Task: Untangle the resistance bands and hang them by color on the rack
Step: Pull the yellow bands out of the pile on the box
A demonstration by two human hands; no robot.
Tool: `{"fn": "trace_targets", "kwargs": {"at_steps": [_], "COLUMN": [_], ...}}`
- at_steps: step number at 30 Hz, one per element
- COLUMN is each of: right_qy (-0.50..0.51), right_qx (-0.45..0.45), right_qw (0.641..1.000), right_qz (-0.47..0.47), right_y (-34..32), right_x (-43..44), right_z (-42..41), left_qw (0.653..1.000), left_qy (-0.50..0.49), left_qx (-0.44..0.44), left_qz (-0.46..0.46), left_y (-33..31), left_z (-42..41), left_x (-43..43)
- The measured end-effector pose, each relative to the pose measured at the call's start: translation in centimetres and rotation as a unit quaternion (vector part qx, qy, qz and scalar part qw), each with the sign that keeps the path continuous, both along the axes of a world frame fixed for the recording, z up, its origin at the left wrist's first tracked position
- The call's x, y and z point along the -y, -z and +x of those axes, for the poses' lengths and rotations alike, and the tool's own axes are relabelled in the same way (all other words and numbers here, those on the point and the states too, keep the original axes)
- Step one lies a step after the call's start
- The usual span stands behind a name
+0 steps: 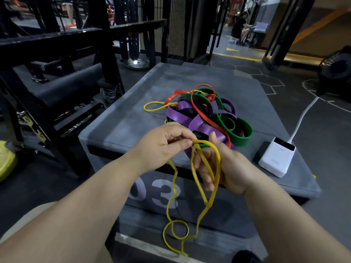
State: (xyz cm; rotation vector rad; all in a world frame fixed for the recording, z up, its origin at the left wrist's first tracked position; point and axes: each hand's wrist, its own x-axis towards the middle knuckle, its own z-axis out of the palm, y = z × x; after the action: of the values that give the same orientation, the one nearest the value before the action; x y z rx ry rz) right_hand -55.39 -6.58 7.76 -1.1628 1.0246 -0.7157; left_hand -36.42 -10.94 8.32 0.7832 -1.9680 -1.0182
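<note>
over the near edge of the grey surface (121,122), my hands sit close together on the thin yellow band (207,205): left hand (161,147) pinching its top bend, right hand (228,168) curled round the strands, the rest dangling kinked. it looks light, limp and stretchy. i'd hold near the crossings, as the tangled pile (209,118) just behind may snag it.

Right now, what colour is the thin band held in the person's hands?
The band is yellow, shown best in the head view.
</note>
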Motion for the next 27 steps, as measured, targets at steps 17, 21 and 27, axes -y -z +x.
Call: {"fn": "trace_targets", "kwargs": {"at_steps": [17, 21, 27], "right_qy": [-0.109, -0.035, 0.074], "right_qx": [0.105, 0.079, 0.045], "right_qw": [0.988, 0.996, 0.996], "right_qz": [0.014, 0.01, -0.011], "right_y": [-0.2, -0.8, -1.9], "right_x": [-0.5, -0.3, -0.1], "right_z": [1.0, 1.0, 0.0], "left_qw": [0.994, 0.982, 0.982], "left_qy": [0.073, 0.1, 0.08], "left_qx": [-0.043, -0.065, 0.026], "left_qz": [0.068, 0.15, 0.167], "left_y": [0.7, 1.4, 2.5], "left_z": [-0.2, -0.6, -0.5], "left_x": [0.0, -0.3, 0.3]}}
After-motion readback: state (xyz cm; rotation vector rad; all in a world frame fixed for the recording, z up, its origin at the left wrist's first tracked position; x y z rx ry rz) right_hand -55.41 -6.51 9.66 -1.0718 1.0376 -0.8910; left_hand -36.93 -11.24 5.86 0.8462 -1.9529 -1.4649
